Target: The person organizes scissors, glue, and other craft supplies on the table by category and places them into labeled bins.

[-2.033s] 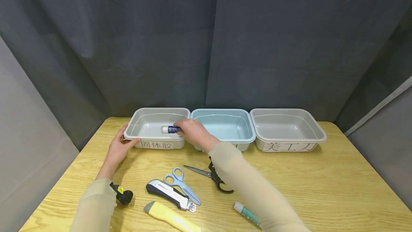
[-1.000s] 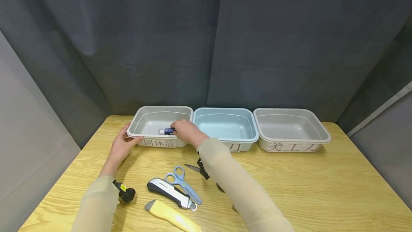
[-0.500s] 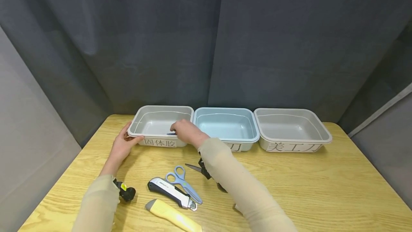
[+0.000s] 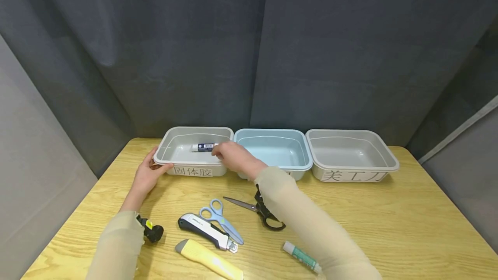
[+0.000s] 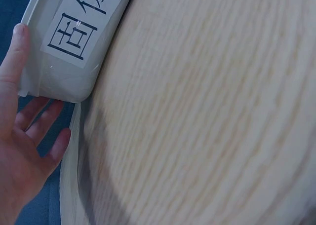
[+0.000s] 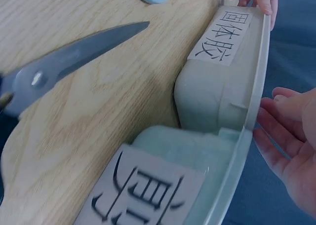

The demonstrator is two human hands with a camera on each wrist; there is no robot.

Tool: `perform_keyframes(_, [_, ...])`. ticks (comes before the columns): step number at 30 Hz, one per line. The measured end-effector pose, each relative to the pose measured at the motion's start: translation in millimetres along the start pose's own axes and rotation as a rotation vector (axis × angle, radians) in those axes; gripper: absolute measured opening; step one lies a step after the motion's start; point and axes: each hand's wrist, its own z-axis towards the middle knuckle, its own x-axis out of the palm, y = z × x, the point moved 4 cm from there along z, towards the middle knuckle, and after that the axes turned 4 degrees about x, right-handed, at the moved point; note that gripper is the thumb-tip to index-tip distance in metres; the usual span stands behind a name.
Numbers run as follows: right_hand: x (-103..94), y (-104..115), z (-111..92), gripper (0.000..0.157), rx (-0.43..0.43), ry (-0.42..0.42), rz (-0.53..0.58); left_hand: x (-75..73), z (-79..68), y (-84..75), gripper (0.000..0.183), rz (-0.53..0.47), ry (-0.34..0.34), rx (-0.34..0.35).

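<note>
A dark blue glue stick (image 4: 205, 147) with white ends lies in the left grey plastic bin (image 4: 183, 130). My left hand (image 4: 146, 178) holds this bin at its near left corner, thumb on the rim and fingers round the end wall. Over the bin's right side is my right hand (image 4: 234, 157), its fingers near the glue stick's right end. In the right wrist view the thumb and fingers (image 6: 272, 145) of that hand are parted beside the bin rims, with nothing seen between them.
A light blue bin (image 4: 272, 132) and another grey bin (image 4: 342, 133) stand to the right. Nearer lie blue scissors (image 4: 222, 221), black scissors (image 4: 258, 209), a white-and-black utility knife (image 4: 208, 231), a yellow utility knife (image 4: 210, 259) and a green glue stick (image 4: 301, 256).
My right hand went down into the left bin with the blue glue stick, then rose and moved right. The glue stick now lies farther back, apart from the hand. My left hand keeps its hold.
</note>
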Motion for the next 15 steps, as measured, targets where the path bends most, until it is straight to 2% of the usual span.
perform_keyframes(9, [-13.7, -22, -25, 0.019, -0.047, -0.079, 0.016, 0.1, 0.1, 1.1, 0.089, -0.008, 0.001, 0.003])
perform_keyframes(15, [-20.2, -33, -47, 0.015, -0.083, -0.089, 0.043, 1.1, -0.5, 1.7, 0.09, -0.009, 0.002, -0.012])
